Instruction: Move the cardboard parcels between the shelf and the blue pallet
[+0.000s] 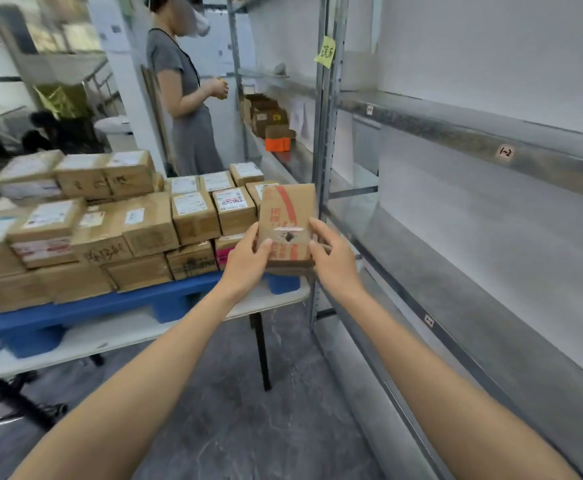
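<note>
A small cardboard parcel with red print and a torn hole is held in the air between the pallet and the shelf upright. My left hand grips its lower left edge and my right hand grips its lower right edge. The blue pallet lies on a white table and carries several stacked cardboard parcels with white labels. The metal shelf runs along the right, its near levels bare.
A person in a grey dress stands behind the table beside the shelf. Further along the shelf sit brown boxes and an orange parcel. A shelf upright stands just right of the held parcel. A table leg stands on the grey floor.
</note>
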